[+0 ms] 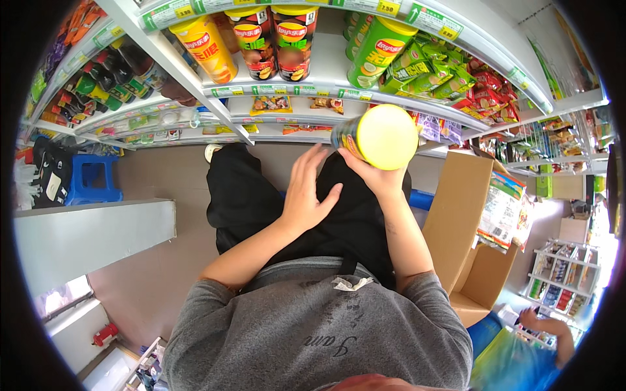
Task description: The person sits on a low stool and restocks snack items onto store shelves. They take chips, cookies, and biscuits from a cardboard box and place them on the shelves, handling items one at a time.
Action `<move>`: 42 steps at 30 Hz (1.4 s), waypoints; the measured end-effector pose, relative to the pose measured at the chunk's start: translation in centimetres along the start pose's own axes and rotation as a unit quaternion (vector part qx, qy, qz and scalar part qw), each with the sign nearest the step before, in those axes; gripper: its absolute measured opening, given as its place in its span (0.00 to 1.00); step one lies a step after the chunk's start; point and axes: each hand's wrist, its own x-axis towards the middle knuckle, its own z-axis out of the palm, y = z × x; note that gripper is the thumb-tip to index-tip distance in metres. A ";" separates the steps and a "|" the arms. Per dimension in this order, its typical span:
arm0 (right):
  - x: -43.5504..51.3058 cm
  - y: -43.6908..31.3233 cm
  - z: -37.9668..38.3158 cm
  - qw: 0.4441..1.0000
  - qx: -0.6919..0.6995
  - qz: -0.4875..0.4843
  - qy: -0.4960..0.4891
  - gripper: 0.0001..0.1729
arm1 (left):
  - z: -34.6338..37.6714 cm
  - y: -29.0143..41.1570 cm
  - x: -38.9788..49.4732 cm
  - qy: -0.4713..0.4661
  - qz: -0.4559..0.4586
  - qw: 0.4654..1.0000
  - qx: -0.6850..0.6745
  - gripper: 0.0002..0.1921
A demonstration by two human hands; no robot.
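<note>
My right hand (374, 176) grips a Lay's chip canister (387, 137), its yellow lid tilted up towards me. Beside it, over my lap, my left hand (310, 193) is held with fingers apart and nothing in it. Ahead on the shelf stand an orange Lay's canister (208, 51), two dark Lay's canisters (252, 46) side by side, and a green Lay's canister (379, 56) further right, with more green ones partly hidden behind it. To their right lie green snack packets (435, 73) and red snack packets (489, 93).
An open cardboard box (457, 215) stands at my right with printed packages (501, 210) by it. Dark bottles (115, 73) fill the left shelf. A blue plastic stool (95, 178) and a pale panel (98, 237) are at left. Another person's arm (552, 327) shows at lower right.
</note>
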 end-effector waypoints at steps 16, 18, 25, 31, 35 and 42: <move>7.9 4.8 9.7 0.979 0.153 0.088 0.097 0.45 | -8.8 -12.8 -8.1 0.078 -0.165 0.929 0.323 0.30; 9.1 5.0 9.6 0.992 0.083 0.042 0.089 0.52 | -9.0 -12.4 -7.2 0.060 -0.160 0.932 0.321 0.30; 12.6 2.6 7.8 0.998 -0.045 0.030 0.027 0.64 | -9.9 -13.3 -7.8 0.074 -0.176 0.933 0.304 0.32; 13.6 1.2 7.3 0.981 -0.164 -0.057 0.087 0.55 | -9.9 -13.4 -8.0 0.082 -0.175 0.933 0.303 0.30; 13.9 1.0 7.5 0.937 -0.271 -0.132 0.176 0.45 | -9.8 -13.6 -8.0 0.079 -0.175 0.932 0.307 0.28; 13.7 1.7 7.7 0.907 -0.365 -0.131 0.167 0.37 | -9.7 -13.5 -7.8 0.077 -0.178 0.929 0.314 0.25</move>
